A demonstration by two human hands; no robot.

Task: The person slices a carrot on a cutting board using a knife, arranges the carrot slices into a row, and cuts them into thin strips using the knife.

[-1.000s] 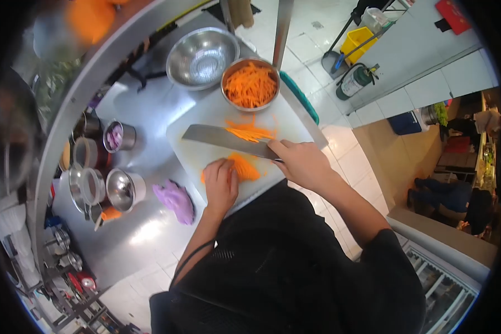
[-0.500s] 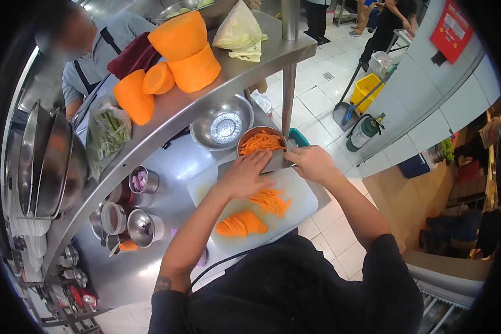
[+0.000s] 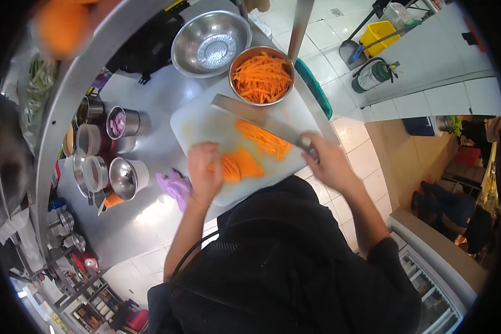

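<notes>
A knife (image 3: 256, 120) with a broad, rectangular blade is in my right hand (image 3: 329, 165), fingers wrapped round its handle. Its blade slants across the cutting board (image 3: 186, 129), above a pile of carrot strips (image 3: 266, 140). My left hand (image 3: 205, 171) has curled fingers at the left end of a fanned stack of carrot slices (image 3: 240, 166); motion blurs it a little. At the board's far end, a round metal container (image 3: 235, 92) holds many shredded carrot strips (image 3: 261, 77).
A metal colander (image 3: 186, 47) stands beyond the board. To the left are a metal cup of chopped purple onion (image 3: 117, 123), several small containers, a white-sided bowl (image 3: 141, 172) and a purple cloth or glove (image 3: 173, 188). A curved steel shelf (image 3: 67, 106) borders the left; a post (image 3: 300, 25) rises behind.
Both hands have left the metal container and come back over the board. The knife has swung away from its rim, and the carrot strips in it are heaped higher. The view has tilted down.
</notes>
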